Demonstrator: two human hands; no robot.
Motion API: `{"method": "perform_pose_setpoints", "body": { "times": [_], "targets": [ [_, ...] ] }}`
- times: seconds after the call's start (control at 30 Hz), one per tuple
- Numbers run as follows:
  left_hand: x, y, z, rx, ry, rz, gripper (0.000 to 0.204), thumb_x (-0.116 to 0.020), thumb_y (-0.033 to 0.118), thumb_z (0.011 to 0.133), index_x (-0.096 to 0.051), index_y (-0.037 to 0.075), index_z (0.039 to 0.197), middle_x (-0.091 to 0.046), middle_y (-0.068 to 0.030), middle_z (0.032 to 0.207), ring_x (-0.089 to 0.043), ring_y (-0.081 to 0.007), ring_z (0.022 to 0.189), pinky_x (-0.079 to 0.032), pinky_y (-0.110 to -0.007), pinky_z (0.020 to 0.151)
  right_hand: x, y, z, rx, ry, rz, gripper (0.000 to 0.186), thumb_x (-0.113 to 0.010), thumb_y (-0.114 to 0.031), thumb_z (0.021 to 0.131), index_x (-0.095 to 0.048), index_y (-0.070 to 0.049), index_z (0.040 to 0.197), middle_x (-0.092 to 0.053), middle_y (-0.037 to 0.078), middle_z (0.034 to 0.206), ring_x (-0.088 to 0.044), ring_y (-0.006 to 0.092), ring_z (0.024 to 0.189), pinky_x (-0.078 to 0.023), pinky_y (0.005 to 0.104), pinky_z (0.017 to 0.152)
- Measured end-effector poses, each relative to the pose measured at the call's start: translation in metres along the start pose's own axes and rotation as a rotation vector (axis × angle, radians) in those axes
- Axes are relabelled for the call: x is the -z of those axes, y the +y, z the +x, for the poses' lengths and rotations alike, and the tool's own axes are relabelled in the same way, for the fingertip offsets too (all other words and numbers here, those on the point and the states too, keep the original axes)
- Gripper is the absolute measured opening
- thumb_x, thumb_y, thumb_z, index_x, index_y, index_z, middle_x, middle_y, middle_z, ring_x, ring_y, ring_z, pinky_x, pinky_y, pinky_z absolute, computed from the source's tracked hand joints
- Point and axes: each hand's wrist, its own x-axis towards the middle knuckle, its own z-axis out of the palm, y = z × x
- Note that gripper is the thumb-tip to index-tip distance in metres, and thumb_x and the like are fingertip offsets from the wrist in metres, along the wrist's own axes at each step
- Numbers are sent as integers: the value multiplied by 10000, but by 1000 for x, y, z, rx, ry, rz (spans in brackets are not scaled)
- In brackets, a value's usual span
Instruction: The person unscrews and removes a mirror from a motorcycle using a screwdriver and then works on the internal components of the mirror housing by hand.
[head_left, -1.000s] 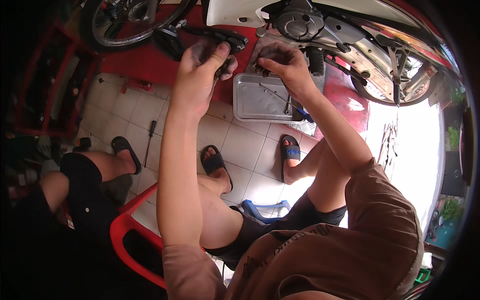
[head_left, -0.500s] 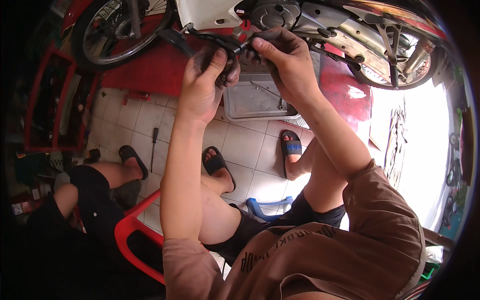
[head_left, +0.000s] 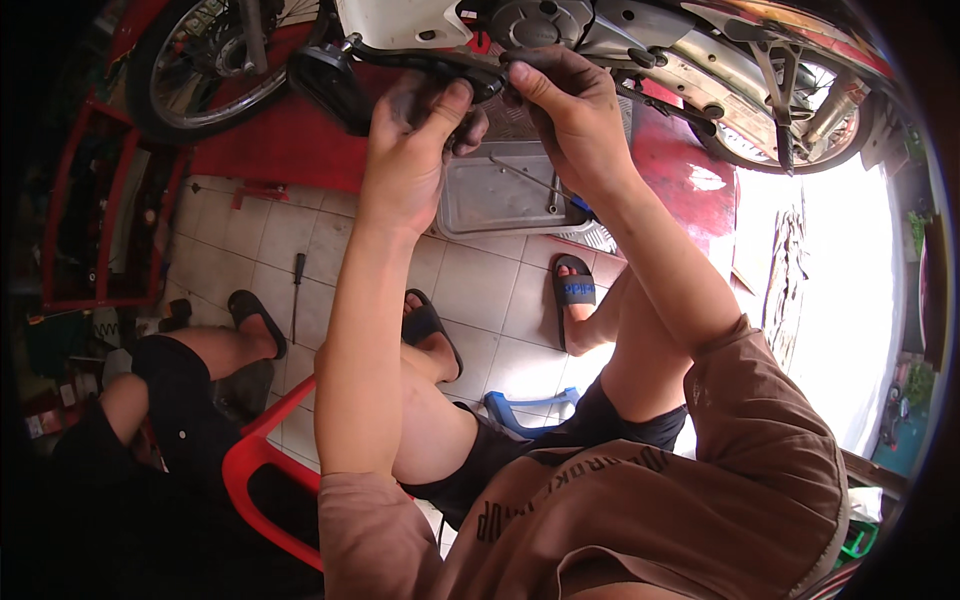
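Observation:
My left hand (head_left: 425, 135) grips a curved black metal lever (head_left: 415, 58) with a broad black piece (head_left: 325, 85) and a silver fitting at its left end. My right hand (head_left: 565, 115) has its thumb and fingers closed at the lever's right end; any small piece between them is hidden. Both hands have darkened fingertips. Behind and below my right hand lies a metal tray (head_left: 475, 205) with a long metal tool (head_left: 520, 172) in it. A motorcycle with a round engine cover (head_left: 540, 22) stands just beyond my hands.
The front wheel (head_left: 200, 110) rests by a red platform (head_left: 260, 165). A screwdriver (head_left: 297, 285) lies on floor tiles. A red tool rack (head_left: 80, 200) is at left. A co-worker's leg (head_left: 205, 355) is beside a red chair (head_left: 240, 470). A blue stool (head_left: 525, 405) is under me.
My right hand has moved up and left to the lever's right end. My left hand has risen slightly with the lever. The view has shifted a little.

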Motion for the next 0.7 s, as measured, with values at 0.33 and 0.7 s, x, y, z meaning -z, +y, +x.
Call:
{"method": "perform_pose_setpoints", "body": {
  "times": [0.33, 0.7],
  "targets": [
    [6, -3, -1, 24, -7, 1, 146, -611, 153, 912, -564, 21, 954, -585, -22, 830, -489, -111, 629, -356, -246, 548, 4, 4, 6, -8, -62, 23, 200, -665, -113, 868, -633, 18, 1016, -647, 33, 874, -569, 79, 767, -452, 212, 674],
    [5, 4, -8, 15, -45, 64, 293, -545, 232, 953, -550, -17, 1108, -521, -29, 744, -404, -97, 624, -315, -250, 583, 12, 2, 7, -62, -238, -5, 214, -647, -134, 888, -634, 8, 1048, -648, 29, 889, -566, 80, 770, -454, 223, 693]
  ]
}}
